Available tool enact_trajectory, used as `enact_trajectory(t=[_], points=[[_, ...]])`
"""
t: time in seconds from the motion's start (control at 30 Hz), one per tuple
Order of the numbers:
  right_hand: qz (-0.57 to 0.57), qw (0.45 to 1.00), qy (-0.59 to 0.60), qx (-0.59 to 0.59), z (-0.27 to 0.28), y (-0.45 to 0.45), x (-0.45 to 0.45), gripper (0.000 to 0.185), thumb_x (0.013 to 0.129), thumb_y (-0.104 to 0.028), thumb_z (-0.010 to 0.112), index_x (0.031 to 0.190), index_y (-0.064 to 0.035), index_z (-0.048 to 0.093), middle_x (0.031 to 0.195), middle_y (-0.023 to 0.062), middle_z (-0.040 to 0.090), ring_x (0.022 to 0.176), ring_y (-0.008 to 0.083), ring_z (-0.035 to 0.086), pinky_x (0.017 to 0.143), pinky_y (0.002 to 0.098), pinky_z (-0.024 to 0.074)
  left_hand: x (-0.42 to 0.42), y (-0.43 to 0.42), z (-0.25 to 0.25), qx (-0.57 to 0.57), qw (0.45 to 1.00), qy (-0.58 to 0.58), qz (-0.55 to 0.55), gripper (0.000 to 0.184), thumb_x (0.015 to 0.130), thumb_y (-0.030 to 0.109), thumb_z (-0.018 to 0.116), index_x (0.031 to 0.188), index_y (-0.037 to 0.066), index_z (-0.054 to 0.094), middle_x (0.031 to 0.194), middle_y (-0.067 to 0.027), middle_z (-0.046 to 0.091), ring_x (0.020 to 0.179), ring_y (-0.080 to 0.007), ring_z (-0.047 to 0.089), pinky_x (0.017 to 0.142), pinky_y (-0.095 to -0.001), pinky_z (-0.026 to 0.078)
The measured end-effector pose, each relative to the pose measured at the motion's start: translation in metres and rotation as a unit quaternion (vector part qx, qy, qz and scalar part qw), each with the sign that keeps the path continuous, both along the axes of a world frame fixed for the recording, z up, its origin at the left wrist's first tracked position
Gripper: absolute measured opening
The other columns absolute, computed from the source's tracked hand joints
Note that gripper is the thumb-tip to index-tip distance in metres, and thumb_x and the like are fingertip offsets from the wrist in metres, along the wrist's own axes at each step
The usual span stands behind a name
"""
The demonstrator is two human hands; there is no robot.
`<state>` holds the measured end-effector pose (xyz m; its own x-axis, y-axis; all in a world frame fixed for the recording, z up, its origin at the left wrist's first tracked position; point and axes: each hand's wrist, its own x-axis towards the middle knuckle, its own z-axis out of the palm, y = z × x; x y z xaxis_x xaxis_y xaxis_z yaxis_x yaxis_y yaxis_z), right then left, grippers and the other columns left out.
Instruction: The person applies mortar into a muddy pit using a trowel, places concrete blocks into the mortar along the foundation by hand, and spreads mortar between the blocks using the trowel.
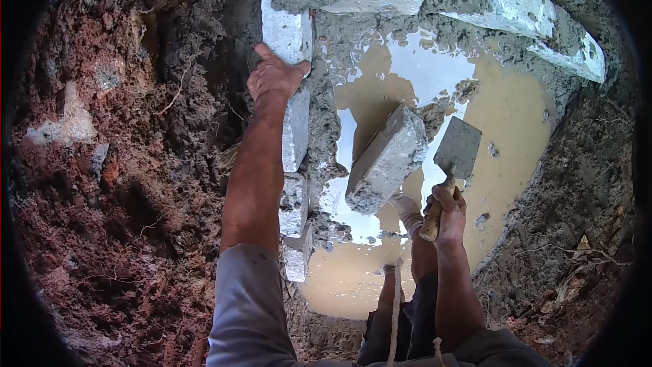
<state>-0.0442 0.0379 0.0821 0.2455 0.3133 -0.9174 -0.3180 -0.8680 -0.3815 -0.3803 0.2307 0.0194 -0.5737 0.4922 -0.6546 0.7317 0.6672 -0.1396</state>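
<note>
My left hand (277, 76) grips the near end of a pale stone block (285, 24), its thumb on the right side and fingers over the left. That block sits at the far end of a row along the pit's left side, with another block (295, 129) just below it. In my right hand (448, 214) is a trowel (459, 146), held by its wooden handle, the blade pointing away from me over the water. Left of the trowel, a large loose block (388, 160) lies slanted in the puddle.
Muddy water (509, 109) covers the pit floor, where my feet (406, 211) stand. Mortared stones (509, 0) curve along the far edge. A rough earth bank (122, 183) rises on the left, another (577, 183) on the right. A cord (396, 312) hangs near my body.
</note>
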Motion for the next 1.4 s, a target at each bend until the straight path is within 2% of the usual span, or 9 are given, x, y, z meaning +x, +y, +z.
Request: enact_trajectory(t=[0.57,0.73,0.83,0.97,1.07,1.13,1.23,1.33,1.4], points=[[0.015,1.000,-0.004,0.000,-0.002,0.002,-0.005,0.020,0.077,-0.017,0.065,0.091,-0.0060,0.055,0.067,0.0040,0.055,0.051,0.0128,0.052,0.047,0.0262,0.0464,-0.002,-0.005,-0.004,0.025,1.000,-0.004,-0.009,0.089,0.072,0.053,0.074,0.126,0.003,0.026,0.113,-0.0190,0.065,0.107,-0.0326,0.064,0.094,-0.0366,0.047],[0.037,0.999,-0.002,0.016,-0.001,-0.010,-0.002,0.022,0.078,-0.019,0.066,0.090,-0.0061,0.055,0.069,0.0031,0.055,0.052,0.0122,0.052,0.047,0.0258,0.0463,-0.002,-0.017,-0.003,0.043,0.999,-0.004,-0.013,0.113,0.073,0.062,0.069,0.145,0.000,0.008,0.134,-0.0237,0.050,0.127,-0.0343,0.049,0.106,-0.0408,0.036],[0.051,0.999,-0.006,0.006,0.003,-0.016,0.001,0.020,0.079,-0.022,0.065,0.089,-0.0066,0.055,0.069,0.0024,0.054,0.054,0.0115,0.053,0.048,0.0259,0.0458,-0.009,-0.054,-0.012,0.266,0.957,0.065,-0.098,0.115,0.074,0.057,0.072,0.148,0.000,0.005,0.142,-0.0269,0.038,0.135,-0.0377,0.035,0.110,-0.0431,0.030],[0.045,0.999,-0.001,0.003,0.012,-0.026,0.003,0.018,0.081,-0.022,0.064,0.087,-0.0070,0.056,0.069,0.0021,0.054,0.056,0.0110,0.053,0.050,0.0256,0.0454,-0.010,-0.145,-0.011,0.492,0.861,-0.112,0.059,0.100,0.074,0.027,0.082,0.143,-0.009,0.019,0.140,-0.0299,0.037,0.133,-0.0367,0.035,0.112,-0.0415,0.027],[0.034,0.999,-0.002,0.005,0.011,-0.036,0.001,0.017,0.082,-0.021,0.065,0.086,-0.0075,0.056,0.069,0.0021,0.054,0.056,0.0108,0.052,0.050,0.0251,0.0451,0.012,-0.226,0.006,0.408,0.893,-0.166,0.097,0.097,0.075,0.023,0.081,0.143,-0.010,0.019,0.141,-0.0278,0.036,0.134,-0.0362,0.034,0.113,-0.0393,0.026],[0.045,0.999,0.002,0.010,0.005,-0.048,0.004,0.017,0.082,-0.020,0.066,0.086,-0.0077,0.055,0.069,0.0020,0.054,0.055,0.0108,0.052,0.050,0.0249,0.0449,0.020,-0.290,0.005,0.363,0.916,-0.159,0.067,0.101,0.078,0.037,0.076,0.147,-0.002,0.015,0.144,-0.0274,0.031,0.135,-0.0408,0.030,0.112,-0.0452,0.027],[0.054,0.998,0.010,0.006,0.011,-0.059,-0.002,0.018,0.081,-0.020,0.068,0.088,-0.0084,0.055,0.068,0.0014,0.054,0.054,0.0106,0.052,0.049,0.0251,0.0444,0.030,-0.370,0.010,0.194,0.980,0.020,0.041,0.107,0.074,0.042,0.077,0.148,0.000,0.013,0.146,-0.0268,0.029,0.137,-0.0417,0.026,0.113,-0.0500,0.022],[0.068,0.997,0.005,0.020,0.009,-0.070,-0.001,0.019,0.081,-0.020,0.069,0.088,-0.0089,0.055,0.068,0.0013,0.056,0.053,0.0106,0.053,0.048,0.0248,0.0441,0.029,-0.428,0.005,0.080,0.989,0.063,0.103,0.112,0.071,0.045,0.078,0.149,0.002,0.010,0.146,-0.0275,0.029,0.137,-0.0404,0.028,0.115,-0.0481,0.019],[0.074,0.997,0.004,0.023,0.009,-0.080,-0.002,0.020,0.081,-0.020,0.070,0.089,-0.0088,0.056,0.069,0.0016,0.056,0.053,0.0107,0.053,0.048,0.0247,0.0444,0.023,-0.453,-0.006,0.105,0.986,0.018,0.130,0.121,0.065,0.042,0.083,0.149,0.002,0.005,0.144,-0.0283,0.030,0.135,-0.0416,0.029,0.112,-0.0465,0.027]])
